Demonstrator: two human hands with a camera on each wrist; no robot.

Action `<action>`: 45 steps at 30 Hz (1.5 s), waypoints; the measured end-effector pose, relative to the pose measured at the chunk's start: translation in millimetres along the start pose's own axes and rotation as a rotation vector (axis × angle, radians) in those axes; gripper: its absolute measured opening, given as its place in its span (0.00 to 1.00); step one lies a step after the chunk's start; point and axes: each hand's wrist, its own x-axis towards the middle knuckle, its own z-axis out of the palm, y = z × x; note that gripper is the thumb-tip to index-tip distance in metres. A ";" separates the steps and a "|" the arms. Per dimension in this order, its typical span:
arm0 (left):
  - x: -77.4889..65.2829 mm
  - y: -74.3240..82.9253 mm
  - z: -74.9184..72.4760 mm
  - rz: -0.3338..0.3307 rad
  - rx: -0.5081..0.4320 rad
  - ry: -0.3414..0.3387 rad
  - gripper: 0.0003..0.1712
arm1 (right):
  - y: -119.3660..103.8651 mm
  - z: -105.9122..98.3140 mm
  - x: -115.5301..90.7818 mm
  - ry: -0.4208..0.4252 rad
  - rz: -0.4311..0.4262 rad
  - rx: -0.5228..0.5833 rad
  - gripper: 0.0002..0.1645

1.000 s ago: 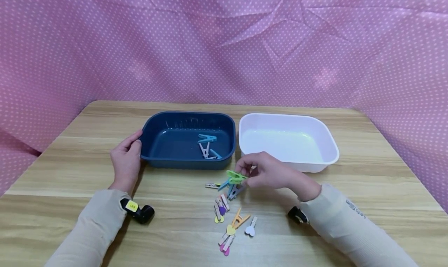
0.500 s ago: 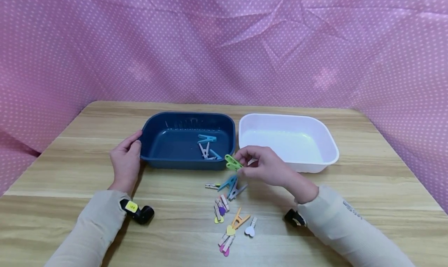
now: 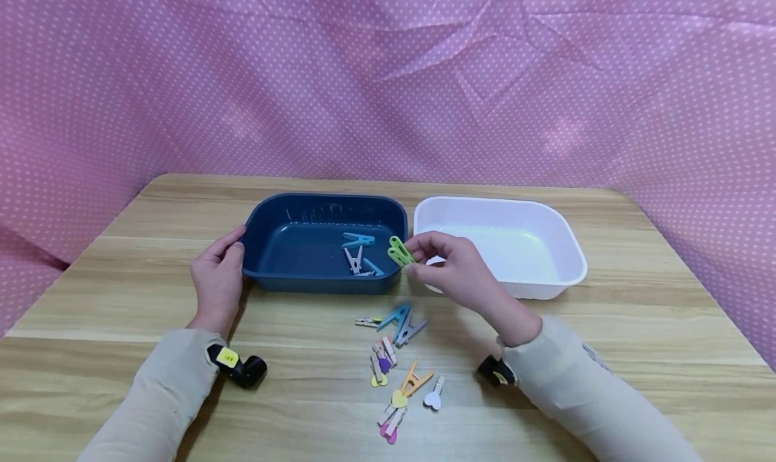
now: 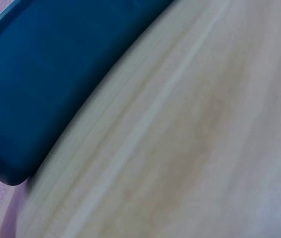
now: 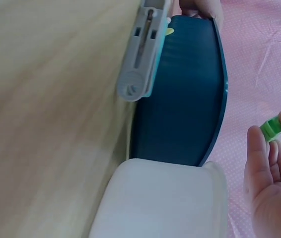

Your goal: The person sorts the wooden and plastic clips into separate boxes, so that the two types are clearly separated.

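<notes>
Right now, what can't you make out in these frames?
- Head: gripped end of the bright green plastic clothespin, covered by the right hand.
- Head: part of the white rectangular plastic tub's front rim, behind the right hand.
- Left wrist: most of the left hand, cut off by the left edge.
- Right wrist: upper end of the grey plastic clothespin, cut off by the top edge.

Two rounded plastic basins: one dark-blue basin, one white basin right of it. Inside the dark-blue basin, two light-blue plastic clips, at least one grey plastic clip; above its right rim, one lime-green plastic clip; before it, one more light-blue clip, one more grey clip, one orange plastic clip, several heart-trimmed wooden clips, too overlapped to count.
</notes>
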 end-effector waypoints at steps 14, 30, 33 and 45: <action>0.3 1.0 -0.3 -0.026 -0.020 -0.012 0.17 | -7.5 13.0 19.8 0.074 0.013 0.002 0.14; 1.5 -0.9 0.0 -0.026 -0.024 -0.010 0.17 | -11.3 25.8 38.2 0.095 0.005 0.016 0.16; 1.7 -0.6 0.2 -0.022 -0.028 -0.003 0.17 | -10.6 26.2 39.0 0.095 0.011 0.024 0.18; 1.7 0.2 -0.1 -0.028 -0.021 -0.003 0.17 | -8.8 17.8 28.3 0.114 0.022 0.018 0.15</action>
